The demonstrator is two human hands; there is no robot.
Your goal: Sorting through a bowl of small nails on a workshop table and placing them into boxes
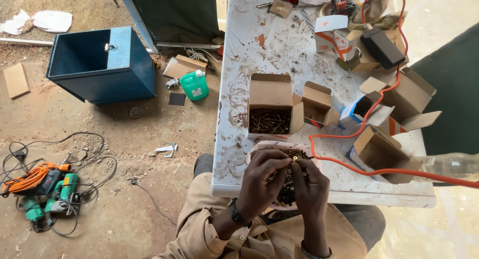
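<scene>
Head view, looking straight down: left hand point(263, 176) and right hand point(310, 186) brought together at 6 o'clock of the white tabletop point(259, 54), right over a shallow pale tray point(267, 145) heaped with dark screws point(288, 190). Grip of each hand closed, fingertips of both meeting on one small screw point(295, 158) with a light-coloured head, held just above the heap; whether the left alone carries it or both share it, hard to tell. At 12 o'clock of the hands, just beyond the tray, an open cardboard box point(270, 120) with more dark screws lying in its bottom; at 1 o'clock, touching that box, a smaller open box point(316, 103). At 3 o'clock of the hands, an empty open carton point(381, 152), with an orange cable point(349, 164) looping past the tray's far edge and running off to the right. Farther up the tabletop, toward 1 o'clock, more torn cartons and a black block-shaped unit point(382, 47). Off the tabletop, on the dirt floor: a blue metal box point(100, 64) at 10 o'clock, a green jug point(194, 84) at 11 o'clock, green power tools point(50, 194) among tangled cords at 9 o'clock. Judged from this: picking through the heap one piece at a time, a single screw lifted out and being checked or freed at the fingertips. Next move calling for a firm pinch by one hand alone, a clean lift clear of the tangled heap, and care not to snag the cable beside the tray.
</scene>
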